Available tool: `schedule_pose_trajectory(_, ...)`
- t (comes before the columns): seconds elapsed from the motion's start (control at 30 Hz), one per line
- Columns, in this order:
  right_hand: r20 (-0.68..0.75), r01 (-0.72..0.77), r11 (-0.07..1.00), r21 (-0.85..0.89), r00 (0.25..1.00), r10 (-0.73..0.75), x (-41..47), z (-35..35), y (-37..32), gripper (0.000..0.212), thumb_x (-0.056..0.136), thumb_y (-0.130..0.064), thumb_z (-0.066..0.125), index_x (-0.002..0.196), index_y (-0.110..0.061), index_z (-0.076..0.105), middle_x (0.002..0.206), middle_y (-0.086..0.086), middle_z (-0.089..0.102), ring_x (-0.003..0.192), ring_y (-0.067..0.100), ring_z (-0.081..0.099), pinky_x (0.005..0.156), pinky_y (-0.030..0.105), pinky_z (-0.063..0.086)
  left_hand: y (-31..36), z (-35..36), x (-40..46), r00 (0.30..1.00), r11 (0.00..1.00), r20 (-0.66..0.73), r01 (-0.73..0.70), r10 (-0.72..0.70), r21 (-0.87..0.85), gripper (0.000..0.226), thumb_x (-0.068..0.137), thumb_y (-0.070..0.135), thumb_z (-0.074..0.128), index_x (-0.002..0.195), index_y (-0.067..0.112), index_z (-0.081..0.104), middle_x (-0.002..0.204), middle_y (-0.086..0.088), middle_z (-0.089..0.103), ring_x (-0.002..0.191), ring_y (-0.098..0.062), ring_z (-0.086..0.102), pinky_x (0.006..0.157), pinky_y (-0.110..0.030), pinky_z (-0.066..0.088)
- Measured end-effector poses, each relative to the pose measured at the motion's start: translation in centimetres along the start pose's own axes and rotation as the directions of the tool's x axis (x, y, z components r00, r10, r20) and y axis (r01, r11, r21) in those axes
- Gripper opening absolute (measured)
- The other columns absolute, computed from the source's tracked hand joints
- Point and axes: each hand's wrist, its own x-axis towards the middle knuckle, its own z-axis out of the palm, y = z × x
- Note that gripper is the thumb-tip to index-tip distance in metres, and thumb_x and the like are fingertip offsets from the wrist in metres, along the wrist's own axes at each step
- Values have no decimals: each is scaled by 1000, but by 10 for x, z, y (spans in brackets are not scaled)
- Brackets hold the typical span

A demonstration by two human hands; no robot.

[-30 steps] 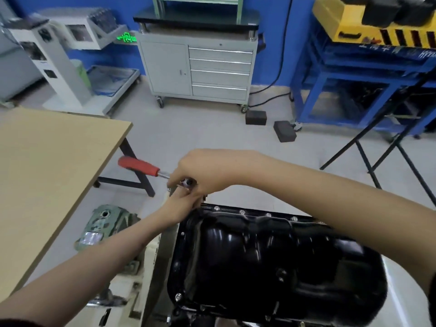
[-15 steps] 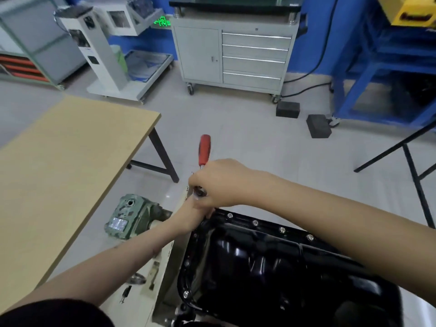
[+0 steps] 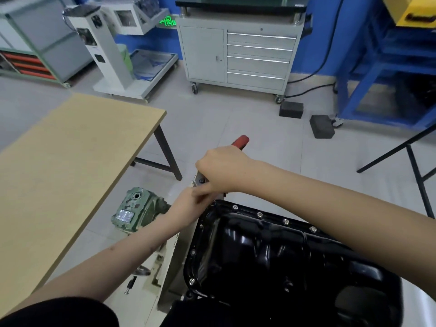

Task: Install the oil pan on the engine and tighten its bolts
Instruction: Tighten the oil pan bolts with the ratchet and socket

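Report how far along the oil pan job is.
Done: the black oil pan sits on the engine, with bolts in place along its far and left flange. In hand: the right hand works the red-handled ratchet at the far-left corner while the left hand steadies it. Left: remaining bolts; their tightness can't be judged.

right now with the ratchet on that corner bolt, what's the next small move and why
Probably swing the red ratchet handle back for another stroke: the right hand grips it at the oil pan corner while the left hand steadies the socket there.

Bright even light, glare on oil pan (image 3: 271,251) (edges bowed).
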Motion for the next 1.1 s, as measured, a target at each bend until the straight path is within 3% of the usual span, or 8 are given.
schedule_pose_trajectory(0.1, 16, 9, 1000, 11, 1000, -9, 0, -2, -1, 30, 86, -41, 53, 94, -13, 59, 71, 0, 45, 74, 23, 48, 50, 26, 30, 1, -2, -2, 994, 994, 23, -107, 106, 27, 23, 93, 15, 49, 82, -1, 62, 56, -4, 54, 54, -15, 52, 52, -21, 38)
schedule_pose_trajectory(0.2, 110, 83, 992, 98, 989, -94, -1, -6, -1, 26, 83, -22, 58, 109, -16, 60, 85, -1, 49, 90, 20, 53, 62, 28, 38, 4, -8, 0, 985, 989, 113, -141, 134, 54, 31, 95, 17, 45, 93, -8, 64, 84, -24, 66, 85, -33, 62, 74, -43, 47)
schedule_pose_trajectory(0.3, 132, 131, 989, 65, 981, -139, 0, -6, -2, 33, 79, -12, 60, 112, -13, 59, 96, 5, 57, 90, 23, 54, 63, 31, 42, 4, -11, -1, 979, 984, 140, -158, 146, 79, 32, 95, 21, 47, 91, -6, 64, 87, -22, 66, 87, -30, 61, 75, -38, 46)
schedule_pose_trajectory(0.57, -31, -58, 994, -94, 998, 55, -4, 2, -13, 43, 83, -54, 51, 93, -13, 57, 67, 0, 41, 70, 24, 45, 53, 28, 28, 7, -7, -7, 998, 989, 2, -63, 63, 133, 40, 93, 21, 51, 55, 15, 40, 64, -29, 50, 58, -27, 39, 50, -29, 16)
schedule_pose_trajectory(0.67, -34, -54, 998, -17, 998, 53, -8, 3, -12, 33, 85, -43, 53, 101, -15, 58, 80, 1, 52, 85, 25, 55, 53, 28, 30, 6, -9, -5, 998, 989, 38, -51, 46, 137, 36, 94, 20, 47, 65, 0, 52, 63, -24, 54, 63, -33, 50, 50, -28, 18)
schedule_pose_trajectory(0.83, 136, 54, 980, 192, 987, -81, -13, -4, -8, 41, 83, -16, 60, 123, -19, 55, 104, 3, 56, 96, 17, 48, 73, 26, 37, 14, -11, -8, 981, 978, 120, -168, 153, 123, 19, 94, 13, 46, 80, 7, 57, 68, -6, 50, 72, -23, 48, 51, -13, 30)
schedule_pose_trajectory(0.97, 75, 64, 994, 91, 995, -71, -11, 0, -13, 37, 79, -27, 64, 115, -17, 59, 101, 3, 62, 93, 20, 55, 66, 28, 41, 11, -12, -9, 982, 985, 120, -158, 149, 75, 13, 92, 16, 50, 93, 7, 60, 78, 4, 53, 79, -14, 49, 58, -6, 34)
schedule_pose_trajectory(1.1, -62, -87, 995, -50, 995, 84, -10, 4, -14, 41, 82, -52, 54, 91, -11, 56, 72, 4, 47, 72, 25, 50, 52, 28, 29, 7, -7, -7, 999, 994, 50, -21, 16, 105, 37, 90, 33, 49, 76, 0, 54, 73, -20, 56, 67, -26, 48, 58, -31, 33)
